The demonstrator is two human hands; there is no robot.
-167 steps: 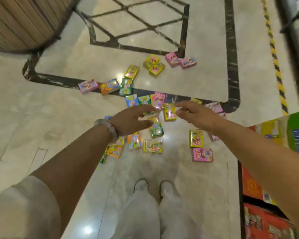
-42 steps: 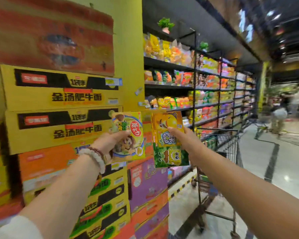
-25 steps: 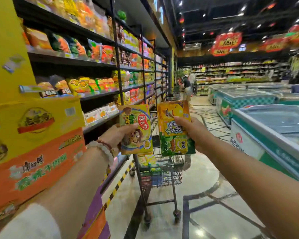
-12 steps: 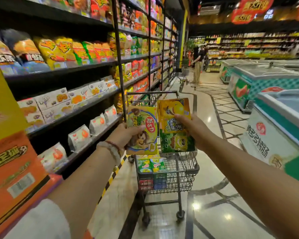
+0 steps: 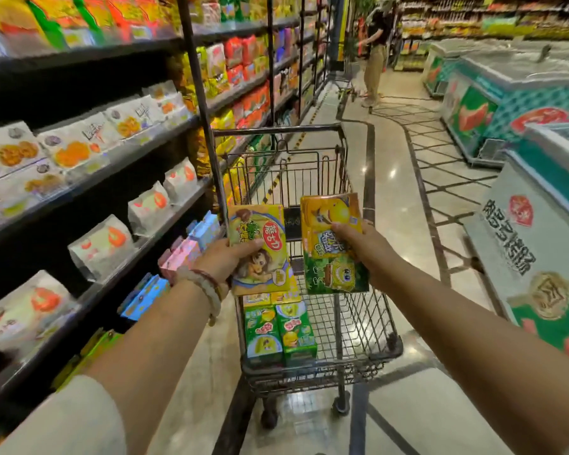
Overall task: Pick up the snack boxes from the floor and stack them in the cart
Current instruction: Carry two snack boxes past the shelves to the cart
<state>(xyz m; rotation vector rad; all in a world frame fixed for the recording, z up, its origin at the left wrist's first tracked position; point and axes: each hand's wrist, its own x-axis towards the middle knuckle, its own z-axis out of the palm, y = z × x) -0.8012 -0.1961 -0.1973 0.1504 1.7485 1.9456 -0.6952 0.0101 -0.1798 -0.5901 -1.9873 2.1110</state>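
My left hand (image 5: 223, 260) grips a yellow snack box with a cartoon child (image 5: 260, 249), held upright over the cart's near left side. My right hand (image 5: 363, 247) holds an orange-yellow box (image 5: 330, 213) on top of a green box (image 5: 334, 274), both above the cart's middle. The wire shopping cart (image 5: 362, 323) stands just ahead. Green and yellow snack boxes (image 5: 278, 330) are stacked in its near left corner. Its right half shows bare mesh.
Dark shelves of packaged snacks (image 5: 112, 152) run along the left, close to the cart. Chest freezers (image 5: 523, 103) line the right side. A person (image 5: 376, 47) stands with another cart far down the aisle. Polished floor (image 5: 418, 405) lies open to the right of the cart.
I turned from the floor boxes to the aisle and came up to the cart. Both hands, still gripping their boxes, have dropped lower over the basket.
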